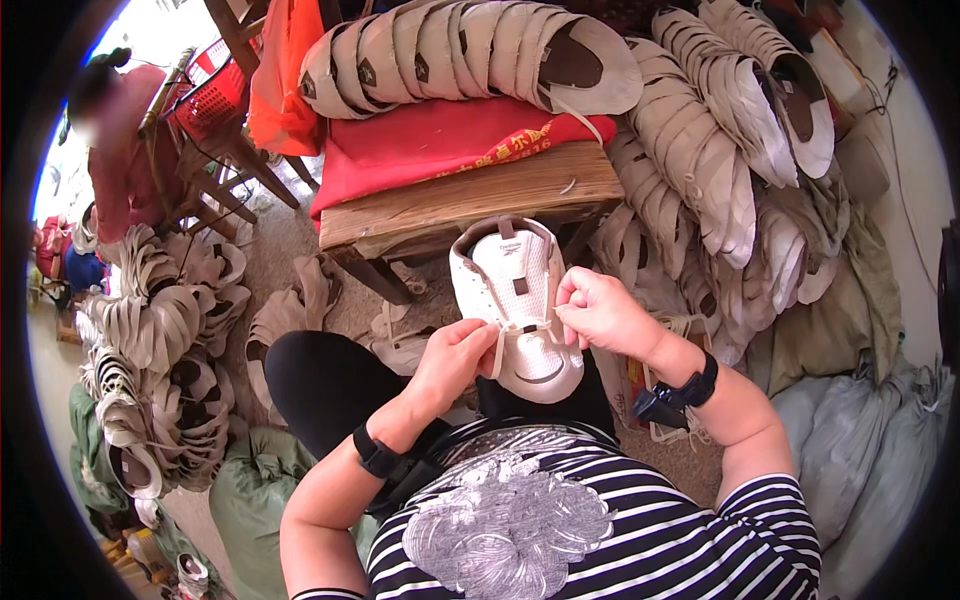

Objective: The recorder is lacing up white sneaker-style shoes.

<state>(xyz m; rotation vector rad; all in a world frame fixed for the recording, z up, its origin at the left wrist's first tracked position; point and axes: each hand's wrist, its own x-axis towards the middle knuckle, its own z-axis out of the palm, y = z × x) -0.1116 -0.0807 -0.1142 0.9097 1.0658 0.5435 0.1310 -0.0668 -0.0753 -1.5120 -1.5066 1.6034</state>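
A cream shoe upper (522,262) with a brown collar lining lies over my lap, its rounded toe pointing toward me. A pale shoelace (499,352) crosses it near the lower end of the tongue and comes out at both sides. On the left side of the upper, my left hand (455,365) pinches one end of the lace, which hangs below the fingertips. Opposite it, my right hand (607,312) is closed in a pinch at the right edge of the upper, on the lace's other end. The fingers partly hide that end.
A wooden bench (480,200) ahead carries a red cloth (440,150) and a nested row of shoe uppers (440,60). More stacked uppers (700,150) rise at the right, beside grey sacks (880,460). Heaped uppers (160,330) lie at the left, near another person (125,170).
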